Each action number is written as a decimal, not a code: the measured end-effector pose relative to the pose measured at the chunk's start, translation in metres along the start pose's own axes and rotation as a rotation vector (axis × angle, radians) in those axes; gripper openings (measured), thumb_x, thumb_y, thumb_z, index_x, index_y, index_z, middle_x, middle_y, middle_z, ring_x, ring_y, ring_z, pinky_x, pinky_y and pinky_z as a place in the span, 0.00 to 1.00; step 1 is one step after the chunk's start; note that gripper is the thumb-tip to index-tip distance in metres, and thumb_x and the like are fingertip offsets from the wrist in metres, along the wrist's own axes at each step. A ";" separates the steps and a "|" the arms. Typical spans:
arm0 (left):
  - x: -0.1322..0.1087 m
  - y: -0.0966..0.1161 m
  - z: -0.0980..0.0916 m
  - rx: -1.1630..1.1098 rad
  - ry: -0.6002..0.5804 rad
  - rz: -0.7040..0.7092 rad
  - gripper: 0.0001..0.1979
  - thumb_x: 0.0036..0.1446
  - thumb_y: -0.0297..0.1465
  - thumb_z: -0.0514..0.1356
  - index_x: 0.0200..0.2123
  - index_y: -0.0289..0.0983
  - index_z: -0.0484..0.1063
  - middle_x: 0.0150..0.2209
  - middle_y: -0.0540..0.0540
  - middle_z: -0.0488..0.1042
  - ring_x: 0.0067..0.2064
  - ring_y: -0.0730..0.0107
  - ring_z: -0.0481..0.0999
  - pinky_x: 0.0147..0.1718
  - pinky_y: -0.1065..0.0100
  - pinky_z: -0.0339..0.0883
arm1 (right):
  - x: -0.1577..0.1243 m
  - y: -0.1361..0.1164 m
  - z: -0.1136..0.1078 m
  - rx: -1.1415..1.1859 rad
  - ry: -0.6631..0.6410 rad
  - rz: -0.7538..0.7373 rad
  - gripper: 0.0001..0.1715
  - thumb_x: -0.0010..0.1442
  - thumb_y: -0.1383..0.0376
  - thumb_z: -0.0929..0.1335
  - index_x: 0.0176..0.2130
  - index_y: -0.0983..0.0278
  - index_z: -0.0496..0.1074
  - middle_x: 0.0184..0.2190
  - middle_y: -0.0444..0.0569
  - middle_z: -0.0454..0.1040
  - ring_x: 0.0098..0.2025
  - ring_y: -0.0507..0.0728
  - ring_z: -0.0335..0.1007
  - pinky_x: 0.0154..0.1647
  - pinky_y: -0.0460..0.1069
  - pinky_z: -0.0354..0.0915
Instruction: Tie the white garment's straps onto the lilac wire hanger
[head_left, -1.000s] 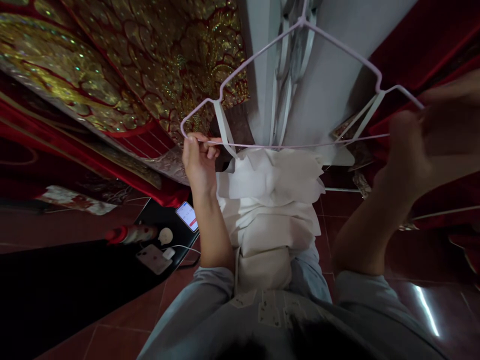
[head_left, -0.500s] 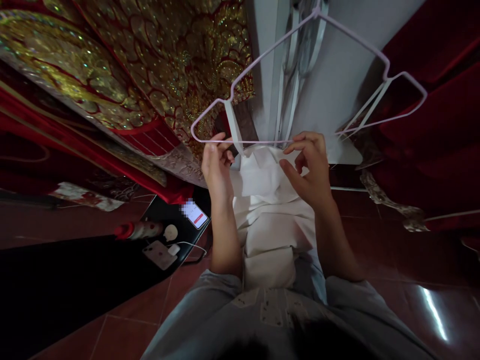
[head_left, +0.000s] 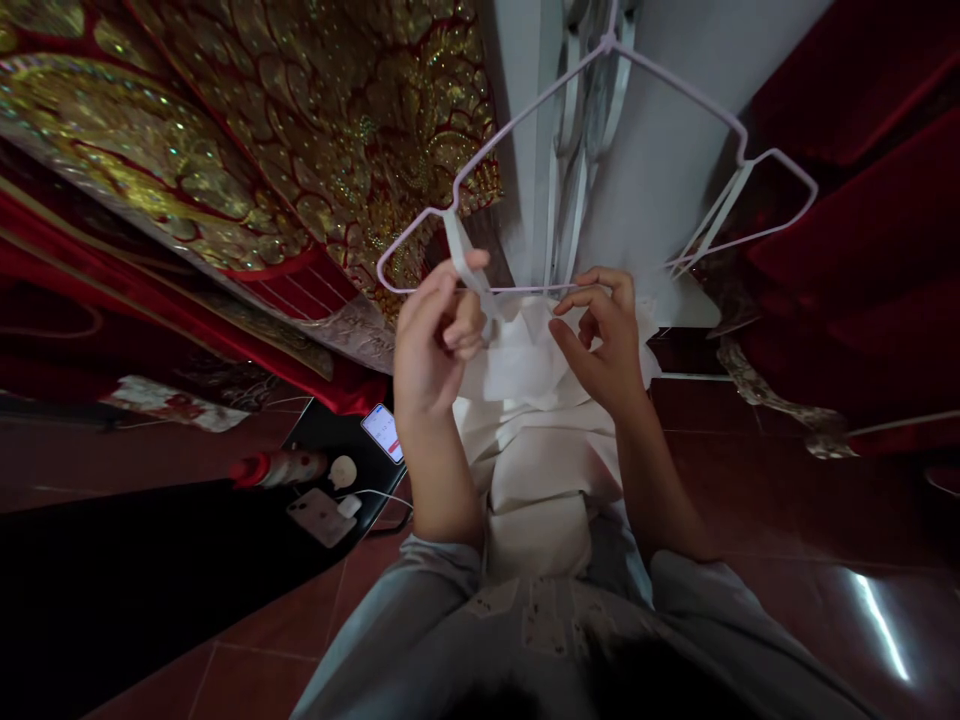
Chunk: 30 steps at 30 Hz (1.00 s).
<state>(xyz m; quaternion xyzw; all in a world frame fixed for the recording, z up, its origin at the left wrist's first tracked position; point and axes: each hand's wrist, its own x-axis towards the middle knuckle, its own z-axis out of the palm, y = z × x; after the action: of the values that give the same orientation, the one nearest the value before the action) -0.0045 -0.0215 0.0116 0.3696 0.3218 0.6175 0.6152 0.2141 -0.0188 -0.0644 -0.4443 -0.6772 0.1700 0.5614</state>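
A pale pink clothes hanger (head_left: pixel 525 112) hangs in front of me, its hook running out of the top of the view. White straps of a white garment (head_left: pixel 525 365) loop over its two shoulder notches. My left hand (head_left: pixel 435 335) is at the left strap (head_left: pixel 459 240). Its index finger pokes across the strap while the other fingers curl in. Beside the hanger's lower bar is my right hand (head_left: pixel 604 335), thumb and bent fingers a little apart, over the garment's upper edge. The right strap (head_left: pixel 720 215) hangs free of both hands.
Red garments with gold sequins (head_left: pixel 255 130) hang at the left, and dark red cloth (head_left: pixel 847 230) at the right. On a black bench (head_left: pixel 150 560) lie a lit phone (head_left: pixel 382 432), a second phone (head_left: pixel 322 517), a charger with cable (head_left: pixel 349 507) and a red-capped bottle (head_left: pixel 281 467).
My left hand has risen from the lower bar to the left strap, and its fingers have curled. The hanger and my right hand appear slightly further left.
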 end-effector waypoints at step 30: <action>0.015 -0.043 -0.013 0.038 0.225 0.406 0.20 0.84 0.43 0.69 0.37 0.40 0.78 0.20 0.56 0.58 0.20 0.73 0.50 0.19 0.71 0.42 | 0.061 -0.010 -0.097 0.287 0.153 0.393 0.10 0.60 0.58 0.80 0.38 0.61 0.84 0.21 0.38 0.64 0.21 0.48 0.46 0.23 0.50 0.36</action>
<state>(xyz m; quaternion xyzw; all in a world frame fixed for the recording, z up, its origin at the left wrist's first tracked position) 0.0071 -0.0040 -0.0304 0.3673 0.3191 0.7598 0.4313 0.2999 -0.0023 0.0105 -0.4948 -0.5021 0.3363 0.6245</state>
